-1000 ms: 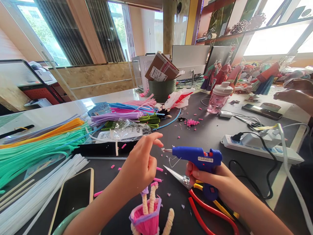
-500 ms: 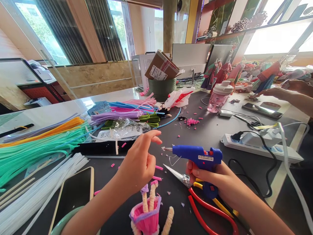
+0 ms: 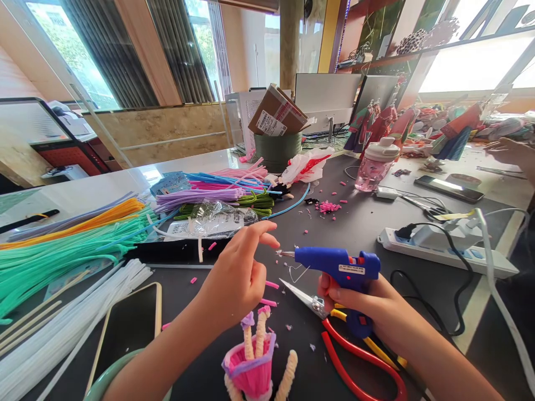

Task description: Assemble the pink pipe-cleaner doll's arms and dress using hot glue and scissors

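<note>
My right hand [image 3: 368, 301] is wrapped round the handle of a blue glue gun [image 3: 330, 262], whose nozzle points left. Just left of the nozzle tip is my left hand [image 3: 240, 273], two fingers stretched toward it and the others curled, nothing visible in it. A thin glue strand hangs under the nozzle. Below my left hand lies a pink and lilac fuzzy doll figure [image 3: 253, 367] with cream limbs; a loose cream piece [image 3: 286, 374] is beside it. Red-handled scissors [image 3: 334, 345] and a yellow-handled tool [image 3: 380, 353] lie under the gun.
Bundles of coloured pipe cleaners [image 3: 75, 239] and a phone [image 3: 129, 328] lie left. Farther back are a green bin [image 3: 278, 150] and a pink bottle [image 3: 376, 167]. A power strip [image 3: 451, 253] lies right. Another person's hand [image 3: 507, 153] is at the right edge.
The other person's hand has drawn back to the right, away from the small pieces on the table. My hands and the glue gun have hardly moved.
</note>
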`<state>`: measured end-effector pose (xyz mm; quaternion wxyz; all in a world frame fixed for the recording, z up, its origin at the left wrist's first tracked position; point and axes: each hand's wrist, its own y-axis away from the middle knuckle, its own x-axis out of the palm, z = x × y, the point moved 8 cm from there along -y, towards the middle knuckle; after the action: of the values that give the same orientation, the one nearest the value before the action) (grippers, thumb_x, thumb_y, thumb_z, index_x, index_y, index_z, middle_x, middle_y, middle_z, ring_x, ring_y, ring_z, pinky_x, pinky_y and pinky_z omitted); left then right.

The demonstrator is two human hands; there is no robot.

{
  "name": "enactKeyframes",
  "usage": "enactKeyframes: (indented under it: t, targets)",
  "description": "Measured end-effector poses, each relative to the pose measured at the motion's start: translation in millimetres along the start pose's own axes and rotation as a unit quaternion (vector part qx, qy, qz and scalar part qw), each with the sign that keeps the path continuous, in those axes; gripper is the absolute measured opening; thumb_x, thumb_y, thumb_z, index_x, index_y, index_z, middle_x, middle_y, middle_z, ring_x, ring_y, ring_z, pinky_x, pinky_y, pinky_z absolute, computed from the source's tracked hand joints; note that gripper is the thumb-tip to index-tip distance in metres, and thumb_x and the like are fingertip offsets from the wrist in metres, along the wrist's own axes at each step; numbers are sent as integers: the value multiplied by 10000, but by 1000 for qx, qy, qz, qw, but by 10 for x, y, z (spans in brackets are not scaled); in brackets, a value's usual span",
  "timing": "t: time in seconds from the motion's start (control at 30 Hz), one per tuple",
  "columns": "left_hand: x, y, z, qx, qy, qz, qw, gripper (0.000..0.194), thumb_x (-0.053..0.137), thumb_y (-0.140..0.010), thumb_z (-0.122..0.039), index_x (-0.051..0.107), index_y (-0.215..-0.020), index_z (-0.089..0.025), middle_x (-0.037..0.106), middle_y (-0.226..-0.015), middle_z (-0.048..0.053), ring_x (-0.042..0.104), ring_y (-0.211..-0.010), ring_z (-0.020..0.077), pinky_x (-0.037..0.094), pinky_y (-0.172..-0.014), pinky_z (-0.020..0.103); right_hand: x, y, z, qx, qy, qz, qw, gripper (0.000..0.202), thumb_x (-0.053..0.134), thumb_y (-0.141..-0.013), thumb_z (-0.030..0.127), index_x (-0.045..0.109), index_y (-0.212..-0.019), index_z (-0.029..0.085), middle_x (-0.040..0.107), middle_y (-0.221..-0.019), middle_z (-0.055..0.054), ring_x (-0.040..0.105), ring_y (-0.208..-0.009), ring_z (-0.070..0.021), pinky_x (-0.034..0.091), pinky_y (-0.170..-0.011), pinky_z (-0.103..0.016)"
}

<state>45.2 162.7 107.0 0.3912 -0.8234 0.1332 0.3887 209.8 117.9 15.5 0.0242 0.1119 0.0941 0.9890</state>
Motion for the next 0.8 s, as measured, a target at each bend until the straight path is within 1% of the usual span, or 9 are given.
enactKeyframes:
  t: [0.1,0.2,0.37,0.5,0.6,0.73,0.8]
  targets:
    - [-9,4,30,-8,0,1,1000,609,366,-671,75,367,-1195,-236,643,-961,-9,537,-606,80,395,-480,171,0,1,1,0,3,2,1000,247,778,-611,356,684,-732,162,636,-734,-21,593,-628,-159,467,-654,-295]
    - [-22,10,45,-13,1,-2,1000,608,366,-675,68,362,-1201,-239,638,-957,-10,506,-552,71,396,-473,174,3,3,4,-3,2,6,1000,239,777,-612,353,685,-722,163,638,-729,-24,592,-624,-163,469,-645,-295]
    - [-16,17,57,-20,8,2,1000,600,367,-689,56,361,-1202,-255,633,-966,-10,564,-625,91,424,-501,181,4,4,0,-4,-7,8,1000,224,783,-610,346,694,-717,170,642,-725,-23,591,-620,-154,472,-625,-282]
    - [-34,16,71,-27,7,-4,1000,582,374,-701,42,368,-1196,-264,631,-975,0,616,-808,141,430,-517,191,-5,0,0,-5,-22,6,1000,224,791,-603,338,697,-709,165,644,-721,-26,591,-613,-153,480,-616,-280]
    - [-55,14,87,-34,5,-10,999,552,384,-717,25,372,-1191,-257,629,-991,14,611,-904,168,454,-577,217,-19,-9,-10,1,-46,15,999,214,793,-617,325,706,-734,168,650,-727,-22,590,-608,-138,482,-620,-262]
    - [-74,4,110,-45,3,-16,999,510,398,-735,5,381,-1183,-238,629,-1002,19,604,-861,154,478,-744,281,-18,-22,-46,31,-101,45,993,202,806,-617,300,707,-745,178,661,-730,-18,603,-602,-125,481,-594,-230]
    - [-78,-1,116,-50,1,-18,999,489,406,-742,-10,388,-1176,-236,631,-994,16,598,-842,151,470,-794,307,-14,-22,-48,42,-122,55,990,202,808,-612,298,702,-731,174,659,-715,-18,602,-588,-124,476,-573,-222]
